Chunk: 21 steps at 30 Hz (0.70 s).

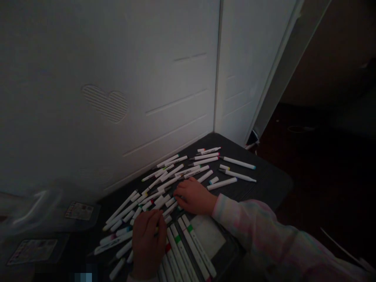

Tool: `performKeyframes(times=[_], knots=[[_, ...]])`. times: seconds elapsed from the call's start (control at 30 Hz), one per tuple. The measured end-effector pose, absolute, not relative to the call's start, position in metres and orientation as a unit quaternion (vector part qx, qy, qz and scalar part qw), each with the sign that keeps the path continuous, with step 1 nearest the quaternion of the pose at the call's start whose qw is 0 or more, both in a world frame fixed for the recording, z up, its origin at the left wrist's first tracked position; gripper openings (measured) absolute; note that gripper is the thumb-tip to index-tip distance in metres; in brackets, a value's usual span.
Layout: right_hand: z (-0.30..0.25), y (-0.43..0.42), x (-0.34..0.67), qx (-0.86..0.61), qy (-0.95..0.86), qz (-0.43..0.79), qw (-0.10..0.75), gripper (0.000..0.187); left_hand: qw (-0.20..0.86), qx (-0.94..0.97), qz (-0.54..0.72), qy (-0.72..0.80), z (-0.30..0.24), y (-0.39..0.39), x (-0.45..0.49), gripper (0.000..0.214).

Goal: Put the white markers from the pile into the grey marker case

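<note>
Dim light covers a dark table (264,192) strewn with many white markers (202,160), their end caps in various colours. My left hand (149,239) is closed, knuckles up, low over the near markers; whatever lies inside its fingers is hidden. Just right of it and farther off, my right hand (195,196) reaches in from a pale checked sleeve (249,219). Its thumb and fingers close around the end of a white marker (169,209) that points toward my left hand. Several capped markers (183,250) lie side by side in a row beneath and beside my hands.
Loose caps (214,180) lie among the markers. A white panel with a heart relief (107,103) rises behind the table. Clear plastic packaging (35,207) and printed cards (79,210) are at the left. A dark floor (311,164) shows beyond the table's right edge.
</note>
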State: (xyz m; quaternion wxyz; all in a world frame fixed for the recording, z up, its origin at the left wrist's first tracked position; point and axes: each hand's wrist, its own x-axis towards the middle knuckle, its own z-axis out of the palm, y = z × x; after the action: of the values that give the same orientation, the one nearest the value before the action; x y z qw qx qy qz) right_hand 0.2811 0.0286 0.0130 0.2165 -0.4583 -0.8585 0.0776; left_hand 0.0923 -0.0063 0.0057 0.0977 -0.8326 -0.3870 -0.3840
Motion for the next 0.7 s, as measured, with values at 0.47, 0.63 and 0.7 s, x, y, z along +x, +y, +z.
performKeyframes(times=[0.47, 0.63, 0.7], knots=[[0.0058, 0.0307, 0.2785, -0.469, -0.839, 0.084, 0.263, 0.015, 0.089, -0.813, -0.403, -0.41, 0.0107, -0.0117, 0.0984, 0.011], [0.0075, 0.0303, 0.2769, -0.475, -0.83, 0.073, 0.283, 0.015, 0.099, -0.8, -0.428, -0.408, 0.0085, -0.0096, 0.0984, 0.011], [0.0064, 0.0306, 0.2772, -0.477, -0.827, 0.066, 0.291, 0.015, 0.1, -0.8, -0.43, -0.407, 0.0078, -0.0092, 0.0985, 0.011]])
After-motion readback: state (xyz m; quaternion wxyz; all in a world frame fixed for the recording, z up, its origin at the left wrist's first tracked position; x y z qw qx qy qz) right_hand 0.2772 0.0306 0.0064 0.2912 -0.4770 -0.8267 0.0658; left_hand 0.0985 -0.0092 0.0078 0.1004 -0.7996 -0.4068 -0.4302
